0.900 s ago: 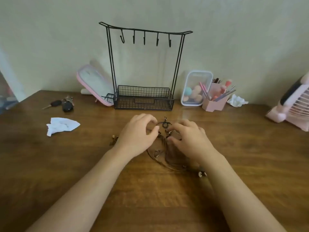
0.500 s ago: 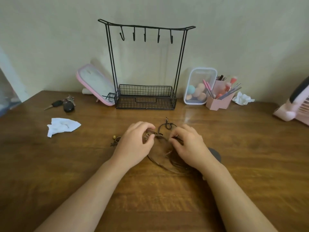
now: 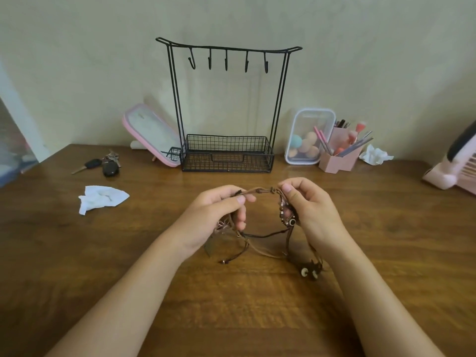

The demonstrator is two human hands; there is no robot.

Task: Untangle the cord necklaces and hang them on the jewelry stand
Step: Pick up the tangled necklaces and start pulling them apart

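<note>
I am pinching the tangled cord necklaces (image 3: pixel 260 193) between both hands, my left grip (image 3: pixel 213 215) and right grip (image 3: pixel 311 210) each curled round an end of a taut stretch. Loose strands are hanging toward the bench (image 3: pixel 77 253), near the jewelry stand (image 3: pixel 228 161) behind.

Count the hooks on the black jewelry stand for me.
5, all bare, in a row under the jewelry stand top bar: leftmost hook, second, middle, fourth, rightmost.

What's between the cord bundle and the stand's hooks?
Nothing visible. The cord necklaces, pinched by left hand and right hand, are held up in front of the jewelry stand; its five hooks are bare. The cords look tangled.
</note>
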